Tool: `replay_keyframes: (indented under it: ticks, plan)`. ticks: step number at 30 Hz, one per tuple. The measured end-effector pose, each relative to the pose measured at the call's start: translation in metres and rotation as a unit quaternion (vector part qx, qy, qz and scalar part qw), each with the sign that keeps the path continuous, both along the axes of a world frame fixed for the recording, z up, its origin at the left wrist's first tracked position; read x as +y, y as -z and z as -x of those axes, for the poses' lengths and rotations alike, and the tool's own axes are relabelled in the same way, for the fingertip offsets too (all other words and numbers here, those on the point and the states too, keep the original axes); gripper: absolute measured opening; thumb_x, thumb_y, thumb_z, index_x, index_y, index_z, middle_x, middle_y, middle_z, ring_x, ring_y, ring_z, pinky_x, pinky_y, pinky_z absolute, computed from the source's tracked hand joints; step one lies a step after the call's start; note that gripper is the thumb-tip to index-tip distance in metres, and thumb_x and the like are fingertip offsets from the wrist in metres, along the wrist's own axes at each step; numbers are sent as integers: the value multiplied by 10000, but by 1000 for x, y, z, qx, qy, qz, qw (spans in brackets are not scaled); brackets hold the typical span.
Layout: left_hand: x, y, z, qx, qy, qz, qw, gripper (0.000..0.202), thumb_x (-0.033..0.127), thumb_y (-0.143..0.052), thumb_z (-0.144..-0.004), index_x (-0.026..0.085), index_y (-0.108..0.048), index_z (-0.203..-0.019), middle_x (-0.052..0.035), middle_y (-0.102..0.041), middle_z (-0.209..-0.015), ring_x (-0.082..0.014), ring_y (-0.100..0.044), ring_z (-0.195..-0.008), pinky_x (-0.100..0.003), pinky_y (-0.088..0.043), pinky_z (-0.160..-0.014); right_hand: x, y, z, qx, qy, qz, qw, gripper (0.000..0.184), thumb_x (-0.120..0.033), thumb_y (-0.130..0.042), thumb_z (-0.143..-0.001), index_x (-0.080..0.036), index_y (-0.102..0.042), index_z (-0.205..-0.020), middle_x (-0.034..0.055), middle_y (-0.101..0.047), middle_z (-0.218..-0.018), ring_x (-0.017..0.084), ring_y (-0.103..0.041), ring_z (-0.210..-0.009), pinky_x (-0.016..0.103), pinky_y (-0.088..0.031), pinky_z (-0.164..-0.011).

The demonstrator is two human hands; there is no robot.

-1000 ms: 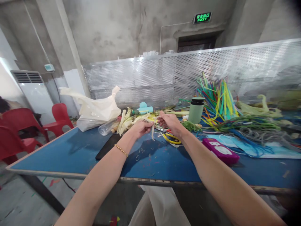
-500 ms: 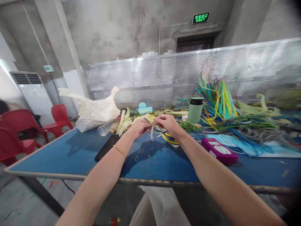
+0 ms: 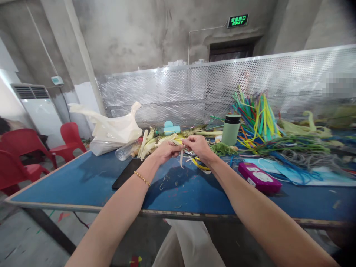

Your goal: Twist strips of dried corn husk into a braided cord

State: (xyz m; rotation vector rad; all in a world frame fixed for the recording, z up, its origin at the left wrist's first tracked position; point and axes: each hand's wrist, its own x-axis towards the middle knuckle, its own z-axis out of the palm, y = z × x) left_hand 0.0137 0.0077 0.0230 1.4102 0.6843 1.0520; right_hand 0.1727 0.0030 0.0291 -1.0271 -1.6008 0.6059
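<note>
Above the blue table (image 3: 91, 189) both my hands meet, fingertip to fingertip. My left hand (image 3: 167, 150), with a gold bead bracelet (image 3: 141, 178) at its wrist, is closed on a pale strip (image 3: 181, 159) that looks like dried husk. The strip's loose end hangs down between the hands. My right hand (image 3: 198, 145) pinches at the same spot; its fingertips seem to be on the strip too, though they partly hide it. Behind the left hand lies a heap of pale husks (image 3: 147, 144). Yellow cord (image 3: 200, 164) lies beneath the right hand.
A white plastic bag (image 3: 114, 129) and a clear bottle (image 3: 124, 152) stand left, by a black flat tablet-like thing (image 3: 128, 173). Rightward are a green tumbler (image 3: 231, 130), a purple box (image 3: 260, 178), blue face masks (image 3: 300, 172), coloured strips (image 3: 261, 115) and tangled cords (image 3: 300, 148).
The hanging end of the strip has swung slightly to the right. My hands have hardly moved, with only a small shift at the fingertips.
</note>
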Motion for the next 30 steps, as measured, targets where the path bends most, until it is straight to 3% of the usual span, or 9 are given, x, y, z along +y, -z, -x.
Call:
replay_keyframes:
  ticks: [8, 11, 16, 18, 20, 23, 26, 30]
  plan:
    - [3, 4, -3, -10, -13, -6, 1000, 346, 285, -873, -540, 112, -578, -592, 32, -505, -482, -45, -406, -418, -221, -266, -438, 6, 5, -2, -26, 15, -14, 999, 318, -426, -626, -739, -155, -574, -582, -4, -546, -486, 103, -453, -473, 239, -337, -489]
    - [6, 7, -4, -16, -22, 18, 999, 321, 280, -865, -560, 107, -605, -635, 7, -564, -549, -47, -430, -437, -221, -286, -443, 10, 2, -7, -82, 24, -40, 996, 348, -455, -603, -771, -160, -572, -589, 3, -558, -525, 116, -479, -516, 244, -346, -516]
    - [9, 5, -2, -59, -109, 67, 990, 250, 196, -829, -612, 108, -609, -691, -3, -601, -621, -40, -435, -437, -218, -291, -448, 4, -9, -11, -118, 157, -151, 969, 378, -437, -554, -841, -177, -548, -567, 35, -578, -595, 142, -522, -623, 248, -355, -552]
    - [10, 4, -2, -86, -149, 69, 983, 256, 188, -828, -612, 116, -594, -686, 17, -576, -606, -30, -411, -433, -214, -273, -446, -1, -8, -7, -108, 134, -116, 978, 355, -409, -606, -806, -180, -544, -543, 31, -550, -529, 144, -529, -577, 244, -362, -511]
    - [11, 5, -2, -111, -164, 64, 978, 277, 210, -839, -600, 117, -595, -692, 26, -565, -602, -27, -400, -442, -213, -256, -446, -4, -3, 0, -77, 34, 13, 996, 318, -418, -637, -781, -178, -585, -580, 11, -514, -451, 147, -523, -473, 247, -367, -434]
    - [14, 9, -4, -129, -152, 57, 978, 320, 272, -855, -570, 117, -623, -728, 27, -572, -610, -33, -400, -450, -216, -258, -450, -6, 6, 11, 75, -62, 129, 987, 255, -398, -734, -697, -159, -645, -710, 31, -610, -559, 148, -567, -470, 243, -428, -397]
    - [14, 13, -6, -122, -123, 51, 984, 329, 292, -846, -561, 122, -652, -765, 23, -590, -626, -42, -410, -452, -220, -278, -460, -2, 10, 15, 173, -80, 158, 969, 262, -320, -805, -616, -144, -633, -705, 47, -640, -620, 135, -596, -509, 240, -496, -445]
    - [11, 8, -3, -48, -135, -5, 990, 235, 211, -798, -585, 120, -684, -769, 20, -578, -584, -62, -449, -477, -220, -293, -478, 5, 11, 10, 145, -55, 124, 980, 208, -272, -771, -622, -144, -608, -611, 28, -605, -549, 114, -557, -488, 237, -506, -471]
